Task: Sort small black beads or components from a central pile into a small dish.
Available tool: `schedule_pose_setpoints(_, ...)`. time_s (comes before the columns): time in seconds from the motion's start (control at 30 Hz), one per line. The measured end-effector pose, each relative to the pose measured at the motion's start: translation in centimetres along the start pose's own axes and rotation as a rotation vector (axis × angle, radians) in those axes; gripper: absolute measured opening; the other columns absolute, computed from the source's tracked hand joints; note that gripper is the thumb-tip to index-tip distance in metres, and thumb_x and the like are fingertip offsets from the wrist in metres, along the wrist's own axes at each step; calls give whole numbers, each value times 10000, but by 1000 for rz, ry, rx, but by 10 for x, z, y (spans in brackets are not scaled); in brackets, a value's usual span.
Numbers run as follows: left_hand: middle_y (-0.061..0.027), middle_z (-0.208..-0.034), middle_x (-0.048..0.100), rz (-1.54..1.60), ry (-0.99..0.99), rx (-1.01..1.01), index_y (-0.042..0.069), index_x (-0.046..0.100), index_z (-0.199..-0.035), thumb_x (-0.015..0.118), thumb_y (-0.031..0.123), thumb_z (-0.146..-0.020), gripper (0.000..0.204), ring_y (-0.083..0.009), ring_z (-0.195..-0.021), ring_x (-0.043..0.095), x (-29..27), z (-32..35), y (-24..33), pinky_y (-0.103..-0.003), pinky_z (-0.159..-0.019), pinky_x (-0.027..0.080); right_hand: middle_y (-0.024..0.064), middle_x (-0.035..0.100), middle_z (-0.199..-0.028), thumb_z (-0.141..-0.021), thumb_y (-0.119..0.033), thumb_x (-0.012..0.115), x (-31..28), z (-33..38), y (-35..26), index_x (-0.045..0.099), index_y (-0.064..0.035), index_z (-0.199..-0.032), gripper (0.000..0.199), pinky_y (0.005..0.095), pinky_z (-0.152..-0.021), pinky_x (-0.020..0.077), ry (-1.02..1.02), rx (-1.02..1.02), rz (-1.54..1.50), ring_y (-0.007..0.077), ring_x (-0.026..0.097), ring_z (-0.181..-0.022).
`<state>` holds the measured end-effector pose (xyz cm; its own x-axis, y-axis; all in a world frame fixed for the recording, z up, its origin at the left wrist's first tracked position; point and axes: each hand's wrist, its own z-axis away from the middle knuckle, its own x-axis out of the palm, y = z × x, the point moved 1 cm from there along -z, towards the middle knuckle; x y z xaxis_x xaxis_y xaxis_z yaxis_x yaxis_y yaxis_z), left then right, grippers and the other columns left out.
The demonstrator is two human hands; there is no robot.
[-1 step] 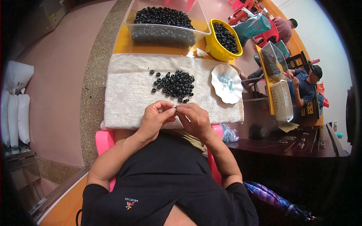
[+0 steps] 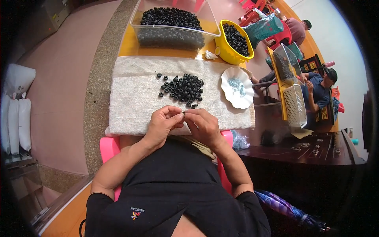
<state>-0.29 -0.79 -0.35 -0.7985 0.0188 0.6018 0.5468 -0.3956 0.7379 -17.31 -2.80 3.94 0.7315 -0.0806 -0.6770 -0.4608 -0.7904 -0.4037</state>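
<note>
1. Left hand (image 2: 162,122): thumb and forefinger pinched narrowly on a small piece (image 2: 183,113), mostly hidden by the fingers.
2. Right hand (image 2: 206,124): fingertips drawn close on the same piece, meeting the left hand's above the towel's near part.
3. Pile of black pieces (image 2: 187,89): round, many visibly hollow, just beyond the hands; a few lie loose at its left.
4. White towel (image 2: 132,96): spread flat beneath the pile.
5. White dish (image 2: 245,102): wavy-rimmed, right of the pile, holding pale blue bits (image 2: 237,85).
6. Yellow tub (image 2: 233,58) and clear bin (image 2: 213,34): beyond the towel, both filled with black pieces.
7. Co-worker (image 2: 319,91): well apart, at right, beside a white basket (image 2: 296,106).
</note>
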Motion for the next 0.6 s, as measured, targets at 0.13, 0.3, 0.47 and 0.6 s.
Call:
schedule_pose_setpoints(0.13, -49, -932, 676, 18, 6, -3, 25, 629, -1044, 667, 108, -915, 158, -116, -809, 653, 1, 0, 0, -263, -752, 561, 111, 664, -897, -723, 34, 682, 3, 2, 0, 625, -24, -952, 243, 334, -616, 555, -5, -66, 56, 265, 658, -741)
schedule_pose_setpoints(0.3, -54, -922, 680, 31, 22, 21, 26, 650, -1033, 670, 104, -911, 146, -123, -803, 659, 0, -1, -2, -270, -754, 565, 114, 659, -891, -727, 31, 673, 5, 5, -1, 628, -23, -944, 228, 339, -595, 542, 14, -50, 96, 259, 649, -714)
schedule_pose_setpoints(0.47, -57, -918, 681, 30, 14, 20, 21, 649, -1032, 670, 95, -909, 145, -127, -800, 661, 1, 0, -1, -270, -755, 566, 111, 662, -870, -725, 44, 690, 3, 5, 1, 633, -26, -920, 215, 341, -593, 541, 19, -5, 24, 258, 651, -709)
schedule_pose_setpoints(0.6, -60, -913, 681, 15, 11, 29, 17, 649, -1028, 668, 85, -908, 139, -130, -800, 661, 2, -1, -4, -267, -755, 567, 113, 666, -847, -710, 46, 717, 3, 8, 4, 641, -30, -877, 199, 340, -596, 542, 19, 63, -41, 263, 658, -703)
